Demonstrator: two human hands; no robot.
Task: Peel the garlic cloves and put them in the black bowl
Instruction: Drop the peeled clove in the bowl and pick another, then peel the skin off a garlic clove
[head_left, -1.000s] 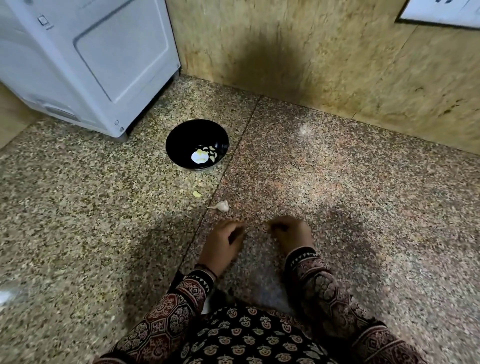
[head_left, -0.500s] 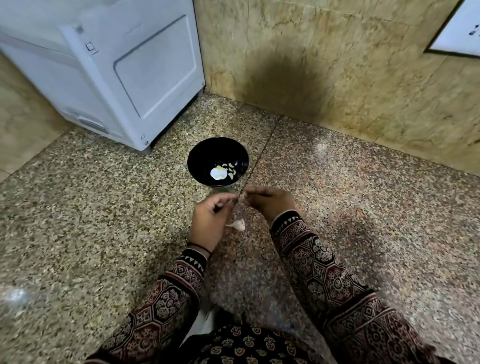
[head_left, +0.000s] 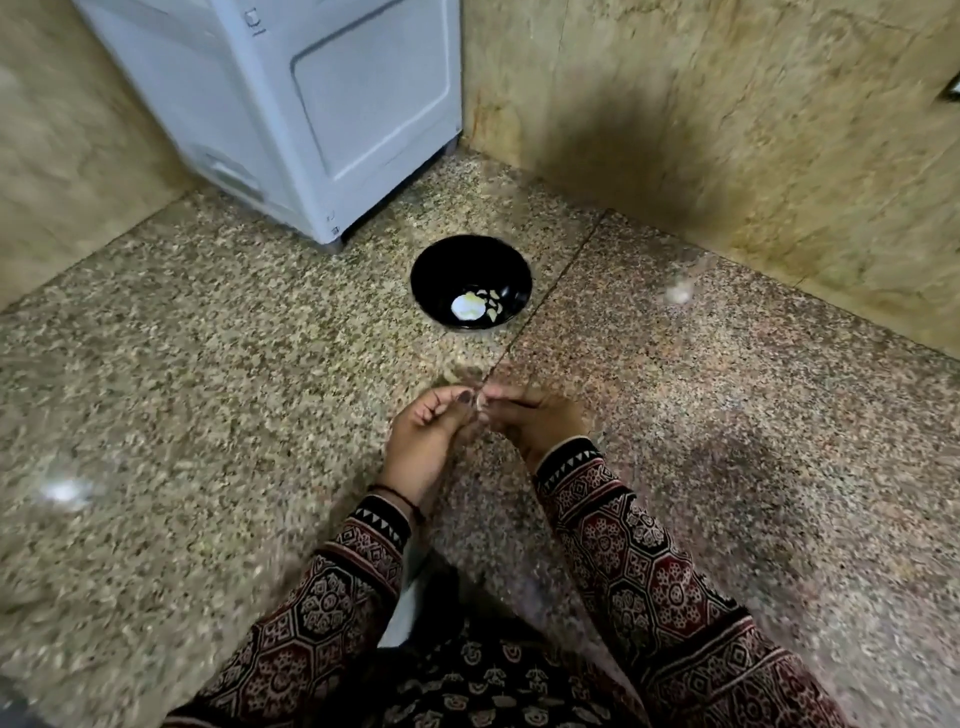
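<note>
The black bowl (head_left: 447, 262) stands on the speckled stone floor, a short way beyond my hands. Several peeled garlic cloves (head_left: 474, 307) lie pale at its bottom. My left hand (head_left: 423, 439) and my right hand (head_left: 537, 418) meet fingertip to fingertip in front of the bowl. Between them they pinch a small pale garlic clove (head_left: 481, 400), mostly covered by the fingers and blurred. Patterned dark red sleeves cover both forearms.
A white appliance (head_left: 311, 114) stands in the back left corner, close behind the bowl. Beige stone walls (head_left: 727, 130) close off the back and the left. A floor joint (head_left: 561, 275) runs diagonally past the bowl's right side.
Both hands rose from the floor and came together in front of the bowl. The loose clove that lay on the floor between them is no longer in sight. The view tilted up.
</note>
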